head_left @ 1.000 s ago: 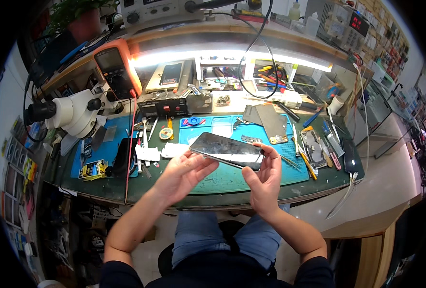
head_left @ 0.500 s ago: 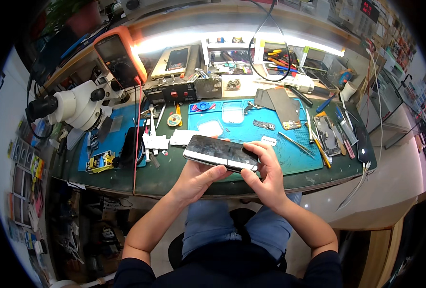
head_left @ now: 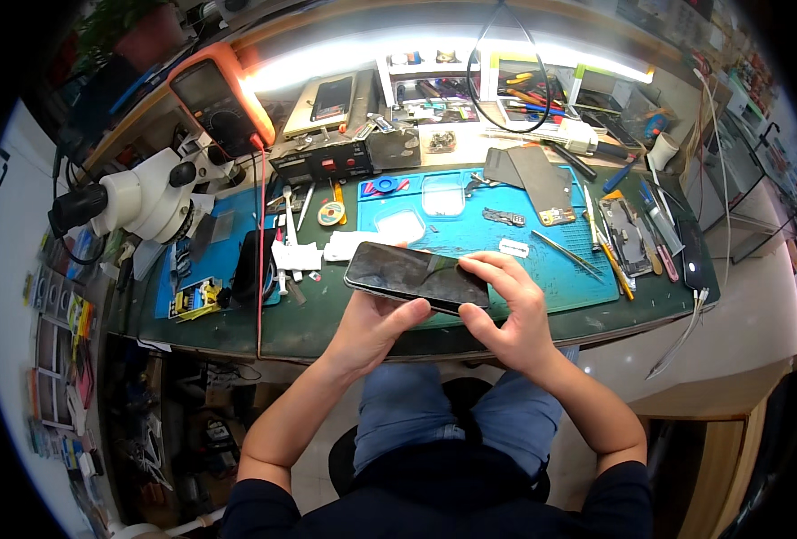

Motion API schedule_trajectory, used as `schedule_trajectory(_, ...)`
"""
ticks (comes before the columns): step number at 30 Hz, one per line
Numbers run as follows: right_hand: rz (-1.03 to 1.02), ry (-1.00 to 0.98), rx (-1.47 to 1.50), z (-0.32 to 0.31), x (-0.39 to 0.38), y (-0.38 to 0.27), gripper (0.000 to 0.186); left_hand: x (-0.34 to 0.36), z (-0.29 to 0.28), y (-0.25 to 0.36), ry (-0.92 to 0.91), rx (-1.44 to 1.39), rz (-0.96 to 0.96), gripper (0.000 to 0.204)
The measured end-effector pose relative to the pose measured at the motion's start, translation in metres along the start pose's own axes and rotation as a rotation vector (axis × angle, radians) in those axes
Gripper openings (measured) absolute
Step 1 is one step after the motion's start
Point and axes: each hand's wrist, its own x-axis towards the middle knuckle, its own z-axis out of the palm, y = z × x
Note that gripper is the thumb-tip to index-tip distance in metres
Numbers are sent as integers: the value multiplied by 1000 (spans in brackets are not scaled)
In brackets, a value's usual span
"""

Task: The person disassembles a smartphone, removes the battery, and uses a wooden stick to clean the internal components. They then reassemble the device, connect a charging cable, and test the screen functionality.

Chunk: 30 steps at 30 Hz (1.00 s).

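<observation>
Over the near part of the broad, dark-green-topped desk point(head_left: 210, 336) with its flat turquoise mat point(head_left: 571, 292), a glossy black rectangular phone point(head_left: 416, 275) is held screen-up. The left hand point(head_left: 370, 329) cradles one end; the right hand point(head_left: 517, 311) pinches the other. This seems a handling step; turning would call for steady edge grips.

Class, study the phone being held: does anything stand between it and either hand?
Nothing visible does. The left hand holds the phone directly, thumb at its near edge; the right hand has fingers and thumb directly on its right end.
</observation>
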Motion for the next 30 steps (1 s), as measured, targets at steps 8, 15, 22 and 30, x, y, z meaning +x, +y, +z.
schedule_trajectory(8, -67, -17, -64, -1, -2, -2, 47, -1, 0, -2, -7, 10, 41, 82)
schedule_trajectory(15, -85, -14, -127, -2, 0, -1, 44, -2, 3, 2, 13, -50, -9, 81)
schedule_trajectory(22, -32, -66, -60, -4, 2, 5, 45, -2, -1, 2, 27, -296, -11, 75)
schedule_trajectory(30, -97, -296, 73, -14, 11, 4, 64, -4, -14, -5, -110, 135, 142, 83)
